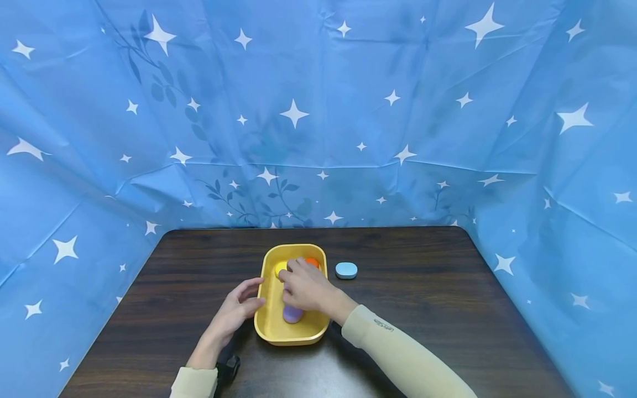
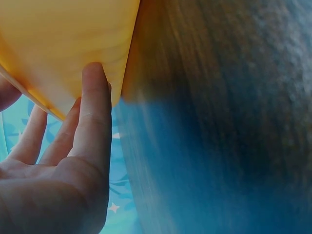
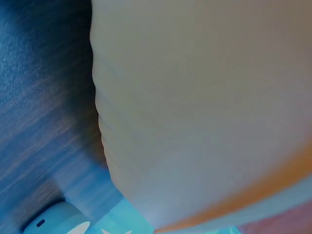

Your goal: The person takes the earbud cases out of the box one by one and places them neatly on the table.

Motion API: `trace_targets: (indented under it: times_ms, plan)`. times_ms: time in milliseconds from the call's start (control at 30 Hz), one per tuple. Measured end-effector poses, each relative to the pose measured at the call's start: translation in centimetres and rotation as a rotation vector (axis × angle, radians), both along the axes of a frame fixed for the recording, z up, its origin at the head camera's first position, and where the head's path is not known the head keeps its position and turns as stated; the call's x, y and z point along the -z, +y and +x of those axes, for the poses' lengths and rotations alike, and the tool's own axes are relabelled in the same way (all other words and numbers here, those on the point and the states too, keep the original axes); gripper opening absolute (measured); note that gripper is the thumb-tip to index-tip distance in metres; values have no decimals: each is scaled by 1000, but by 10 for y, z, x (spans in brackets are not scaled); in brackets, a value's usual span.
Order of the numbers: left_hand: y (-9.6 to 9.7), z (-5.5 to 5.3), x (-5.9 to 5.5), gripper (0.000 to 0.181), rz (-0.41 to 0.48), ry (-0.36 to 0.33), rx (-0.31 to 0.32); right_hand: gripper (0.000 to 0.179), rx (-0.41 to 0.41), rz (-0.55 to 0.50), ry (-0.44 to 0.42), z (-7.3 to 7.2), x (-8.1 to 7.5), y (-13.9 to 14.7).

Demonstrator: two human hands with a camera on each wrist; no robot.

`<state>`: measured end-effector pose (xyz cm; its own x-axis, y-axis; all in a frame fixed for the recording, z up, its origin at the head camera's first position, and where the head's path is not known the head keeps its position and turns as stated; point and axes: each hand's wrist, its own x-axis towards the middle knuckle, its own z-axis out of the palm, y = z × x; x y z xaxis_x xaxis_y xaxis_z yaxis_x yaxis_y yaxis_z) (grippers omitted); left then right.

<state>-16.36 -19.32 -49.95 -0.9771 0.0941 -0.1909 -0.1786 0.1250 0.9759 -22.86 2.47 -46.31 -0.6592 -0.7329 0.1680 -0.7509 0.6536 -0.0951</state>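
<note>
A yellow tray (image 1: pixel 271 331) stands on the table. My left hand (image 1: pixel 235 309) holds its left wall, thumb at the rim and fingers (image 2: pixel 92 112) against the outside. My right hand (image 1: pixel 306 287) reaches into the tray with bent fingers, a bit of purple thing (image 1: pixel 286 286) showing between its fingers and thumb; the palm side is hidden. Just below that hand lies a rounded purple piece (image 1: pixel 292 314). A round yellow piece (image 1: pixel 280 268) sits right at the fingertips, and a round orange piece (image 1: pixel 313 262) shows behind the knuckles.
A light blue rounded case (image 1: pixel 346 270), with a small dark slot seen in the right wrist view, lies right of the tray. The dark wood table (image 1: pixel 428 287) ends at a blue star-patterned curtain (image 1: pixel 318 138) behind and at both sides.
</note>
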Motion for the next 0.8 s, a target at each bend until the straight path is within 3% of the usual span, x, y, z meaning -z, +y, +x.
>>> trace_targets:
  times_ms: [533, 800]
  plan:
    - [0, 0, 0, 53, 5, 0, 2, 13, 61, -29, -8, 3, -14, 11]
    - [-1, -1, 0, 53, 2, -10, 3, 11, 49, -57, 44, 5, -19, 16]
